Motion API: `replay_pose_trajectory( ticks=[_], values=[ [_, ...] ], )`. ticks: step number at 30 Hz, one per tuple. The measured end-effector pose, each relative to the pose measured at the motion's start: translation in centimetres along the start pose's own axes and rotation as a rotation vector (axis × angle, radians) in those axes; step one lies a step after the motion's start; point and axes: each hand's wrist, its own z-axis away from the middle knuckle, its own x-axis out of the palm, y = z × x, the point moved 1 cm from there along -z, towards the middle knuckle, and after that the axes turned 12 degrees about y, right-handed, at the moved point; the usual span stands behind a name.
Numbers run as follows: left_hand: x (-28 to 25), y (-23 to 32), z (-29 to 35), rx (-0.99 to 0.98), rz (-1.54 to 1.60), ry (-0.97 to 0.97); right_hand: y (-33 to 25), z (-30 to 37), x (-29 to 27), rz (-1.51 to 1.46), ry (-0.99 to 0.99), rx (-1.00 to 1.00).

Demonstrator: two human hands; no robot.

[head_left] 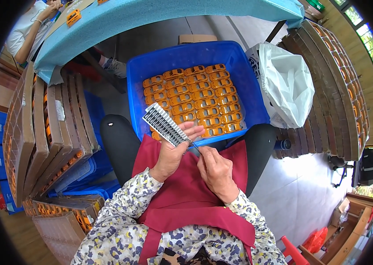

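Note:
My left hand (171,154), palm up, holds a narrow sheet of black-and-white stickers (163,124) against its palm, some fingers stretched out past it. My right hand (216,170) pinches a thin dark tool (195,145) that looks like tweezers. Its tip meets the sheet's near end beside my left fingers; whether it grips a sticker is too small to tell. Just beyond my hands, between my knees, stands a blue plastic bin (132,88). Rows of orange toy cars (195,91) lie in it, some hidden behind the sheet and my left hand.
Trays of orange cars are stacked at the left (41,132) and right (334,88). A white plastic bag (286,84) stands against the bin's right side. Across the front runs a table with a light-blue cover (160,22). At far left, a person's arm (30,42) shows.

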Motion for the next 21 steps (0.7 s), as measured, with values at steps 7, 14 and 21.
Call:
replay_pose_trajectory(
  ticks=[7, 14, 21],
  values=[
    [-0.02, -0.12, 0.06, -0.019, 0.009, -0.005, 0.1, 0.11, 0.01, -0.018, 0.0, -0.001],
    [-0.05, -0.03, 0.07, -0.006, 0.007, -0.024, 0.19, 0.23, 0.05, -0.04, -0.01, 0.02],
    [-0.5, -0.16, -0.59, -0.049, 0.144, 0.072, 0.72, 0.42, 0.38, -0.156, 0.013, 0.076]
  ],
)
